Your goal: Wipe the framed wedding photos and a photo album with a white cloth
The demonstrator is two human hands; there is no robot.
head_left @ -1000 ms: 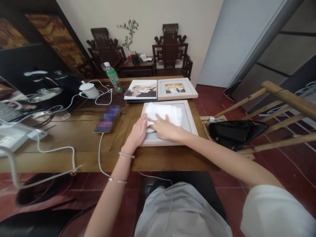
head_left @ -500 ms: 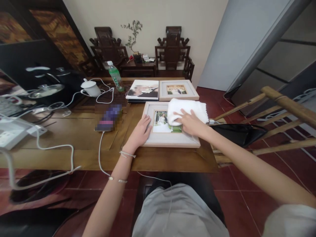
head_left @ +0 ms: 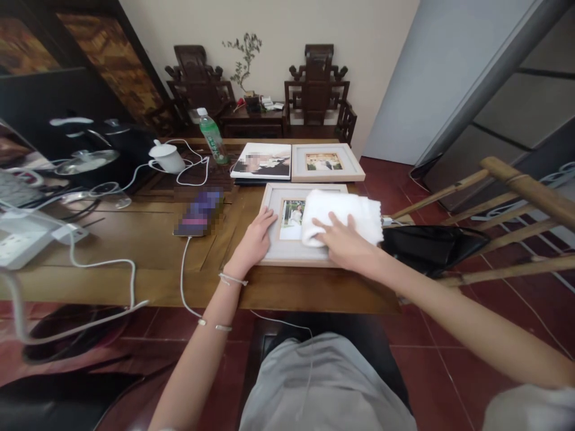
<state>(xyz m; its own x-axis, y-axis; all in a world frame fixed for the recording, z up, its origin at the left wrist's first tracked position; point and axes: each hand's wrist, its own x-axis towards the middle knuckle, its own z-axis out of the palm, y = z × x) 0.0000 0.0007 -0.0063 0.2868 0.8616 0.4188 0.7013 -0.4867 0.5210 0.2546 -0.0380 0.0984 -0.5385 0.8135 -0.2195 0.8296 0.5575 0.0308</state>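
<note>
right hand (head_left: 349,242), spread wide, is on the cloth (head_left: 339,205) at the frame's (head_left: 291,251) right; left hand (head_left: 256,240), flat, touches its left.

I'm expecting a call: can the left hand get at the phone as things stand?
Probably yes: the left hand rests at the left edge of the frame, the phone lies on the table to its left, and nothing stands between them. The cable could snag, though.

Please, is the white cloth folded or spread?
Folded: under the right hand, the white cloth looks thick, with a rounded left edge.
</note>
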